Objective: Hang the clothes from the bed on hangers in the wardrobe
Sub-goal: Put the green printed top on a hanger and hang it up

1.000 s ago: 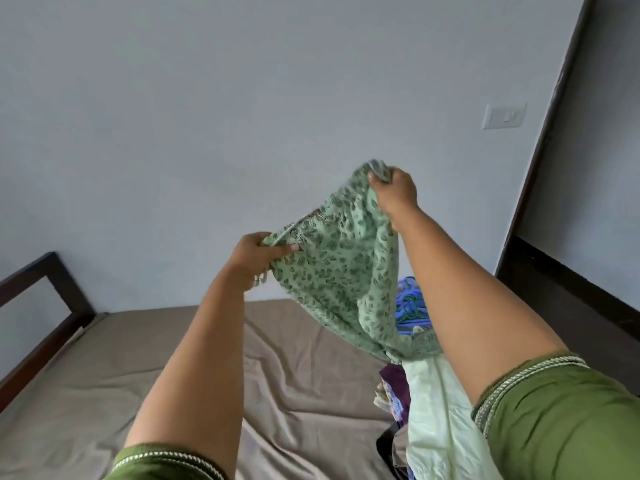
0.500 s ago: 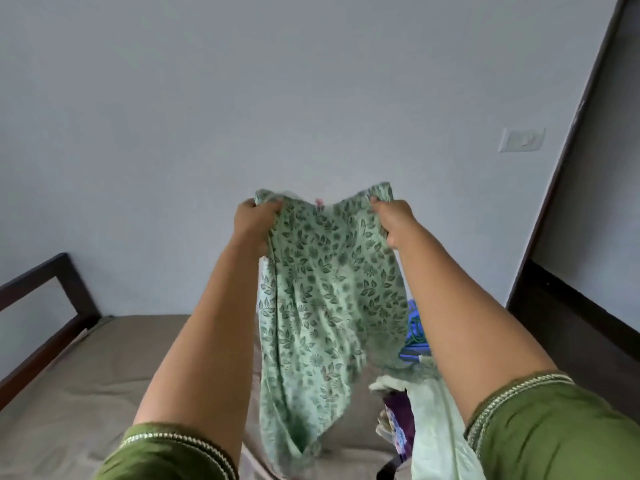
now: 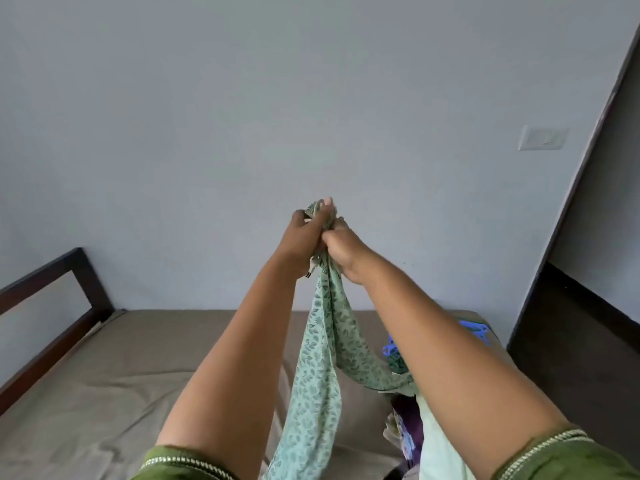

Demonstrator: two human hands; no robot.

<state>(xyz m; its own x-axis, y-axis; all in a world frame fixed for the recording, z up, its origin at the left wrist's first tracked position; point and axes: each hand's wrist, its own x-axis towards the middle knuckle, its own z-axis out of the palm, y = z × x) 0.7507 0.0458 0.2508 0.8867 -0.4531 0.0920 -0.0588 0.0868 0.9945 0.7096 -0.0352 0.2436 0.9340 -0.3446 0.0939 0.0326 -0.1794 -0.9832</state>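
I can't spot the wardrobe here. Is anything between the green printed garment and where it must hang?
Cannot tell: no wardrobe shows. Both the left hand and right hand grip the green printed garment bunched above the bed; blue hangers lie behind the right arm.

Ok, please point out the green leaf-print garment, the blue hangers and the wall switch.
green leaf-print garment (image 3: 317,368): head view, on the hanging fold under the hands.
blue hangers (image 3: 479,330): head view, on the blue plastic beyond the right arm.
wall switch (image 3: 543,138): head view, on the plate's middle.
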